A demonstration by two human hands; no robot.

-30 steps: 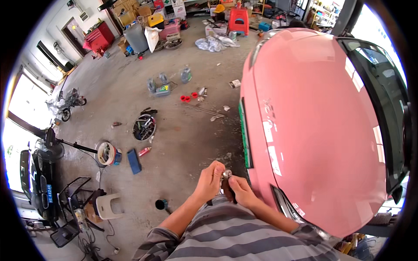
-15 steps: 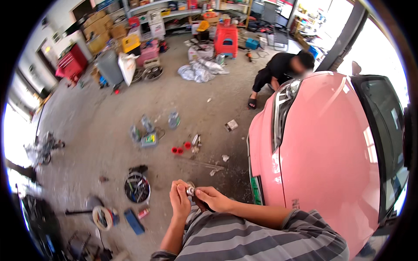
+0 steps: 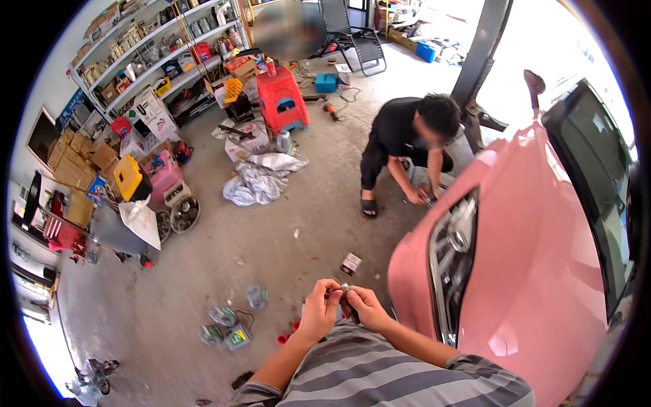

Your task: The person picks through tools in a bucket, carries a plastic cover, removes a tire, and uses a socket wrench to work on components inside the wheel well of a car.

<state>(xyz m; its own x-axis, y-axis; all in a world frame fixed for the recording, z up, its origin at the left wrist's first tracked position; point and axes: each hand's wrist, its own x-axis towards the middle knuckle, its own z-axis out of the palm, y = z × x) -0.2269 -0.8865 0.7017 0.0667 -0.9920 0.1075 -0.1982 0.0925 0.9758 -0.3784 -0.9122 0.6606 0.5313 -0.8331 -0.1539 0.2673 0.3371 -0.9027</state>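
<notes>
In front of my striped shirt, both hands are together around a small silver metal cylinder (image 3: 345,287). My left hand (image 3: 320,311) is closed, with thumb and fingertips pinching the piece from the left. My right hand (image 3: 368,308) grips it from the other side, its thumb against the metal. Something dark shows beneath the piece between the hands; its shape is mostly hidden. The cylinder is too small in view to tell its exact kind.
A pink car (image 3: 529,237) fills the right side, its headlight (image 3: 453,247) nearby. Ahead, a person in black (image 3: 403,125) crouches by its front. Plastic jugs (image 3: 237,336), a small box (image 3: 350,263), a grey sheet (image 3: 261,178) and a red stool (image 3: 281,95) stand or lie on the floor.
The view has shifted ahead, so the car's headlight, the crouching person and the shelves appear nearer. Both hands keep hold of the metal piece. The tub of tools has left the view.
</notes>
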